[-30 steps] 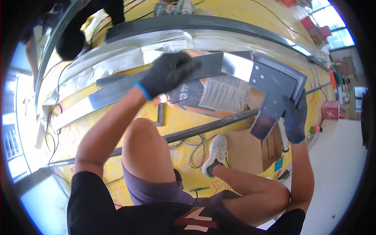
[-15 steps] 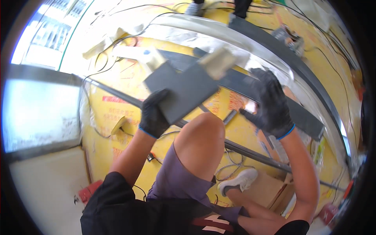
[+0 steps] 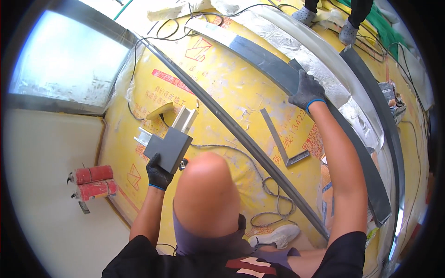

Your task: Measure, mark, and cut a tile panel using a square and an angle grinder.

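Observation:
In black gloves with blue cuffs, both my hands are at work above the floor. My left hand point(image 3: 160, 173) grips a dark grey T-shaped metal joint piece point(image 3: 170, 147) by its lower edge, thumb on its flat face. Pale metal channels point(image 3: 184, 118) stick out of two of its sides. Reaching forward to the right, my right hand point(image 3: 308, 90) is closed on the edge of a long dark grey panel point(image 3: 354, 139), near its far end. A second long grey panel point(image 3: 259, 58) runs up to the same spot from the far left.
A long metal rail point(image 3: 222, 116) crosses the yellow floor covering, with an L-shaped grey piece point(image 3: 283, 146) beside it. Cables point(image 3: 278, 204) lie in loops. Red fire extinguishers point(image 3: 95, 180) stand at left. Another person's feet point(image 3: 347, 32) are at the far right, near another dark panel point(image 3: 384, 97).
The joint piece has moved left and nearer to me in my left hand. My right hand, spread before, has moved forward and closed on the long panel. The view has shifted.

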{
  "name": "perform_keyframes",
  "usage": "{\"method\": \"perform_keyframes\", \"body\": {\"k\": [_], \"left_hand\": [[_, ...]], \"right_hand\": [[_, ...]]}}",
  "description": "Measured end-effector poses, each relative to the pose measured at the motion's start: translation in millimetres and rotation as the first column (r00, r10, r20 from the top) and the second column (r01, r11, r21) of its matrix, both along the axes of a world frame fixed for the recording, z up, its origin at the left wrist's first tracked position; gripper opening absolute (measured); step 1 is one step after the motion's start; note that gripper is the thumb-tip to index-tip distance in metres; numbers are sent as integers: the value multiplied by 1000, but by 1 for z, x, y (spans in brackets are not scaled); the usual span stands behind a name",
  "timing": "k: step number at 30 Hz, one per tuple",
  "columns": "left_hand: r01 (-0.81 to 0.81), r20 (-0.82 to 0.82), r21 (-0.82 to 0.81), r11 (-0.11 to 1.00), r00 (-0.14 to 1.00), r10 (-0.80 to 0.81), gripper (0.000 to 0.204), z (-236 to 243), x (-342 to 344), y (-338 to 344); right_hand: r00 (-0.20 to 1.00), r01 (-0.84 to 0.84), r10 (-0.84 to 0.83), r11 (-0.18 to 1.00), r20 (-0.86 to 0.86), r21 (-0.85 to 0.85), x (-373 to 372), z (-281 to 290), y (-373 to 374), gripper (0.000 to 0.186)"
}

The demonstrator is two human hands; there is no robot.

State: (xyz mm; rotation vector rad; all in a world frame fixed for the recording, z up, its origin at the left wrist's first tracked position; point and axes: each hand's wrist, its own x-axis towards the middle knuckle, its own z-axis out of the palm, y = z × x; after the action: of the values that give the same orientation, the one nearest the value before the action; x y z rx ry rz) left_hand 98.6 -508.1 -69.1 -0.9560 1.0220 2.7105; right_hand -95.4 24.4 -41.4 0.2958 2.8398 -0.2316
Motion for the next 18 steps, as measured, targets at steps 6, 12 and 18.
{"method": "perform_keyframes", "body": {"k": [6,12,18], "left_hand": [[10,-90,-57,998,996,-15,63,4,9,-4],[211,-325,-451,867,866,-380,71,56,-113,85],[450,-537,-425,786,573,-619,81,153,-161,181]], "right_hand": [[993,-99,100,995,-64,21,24,32,17,95],[988,-65,82,990,-131,126,161,67,138,100],[991,71,-70,997,-114,6,356,102,239,91]]}}
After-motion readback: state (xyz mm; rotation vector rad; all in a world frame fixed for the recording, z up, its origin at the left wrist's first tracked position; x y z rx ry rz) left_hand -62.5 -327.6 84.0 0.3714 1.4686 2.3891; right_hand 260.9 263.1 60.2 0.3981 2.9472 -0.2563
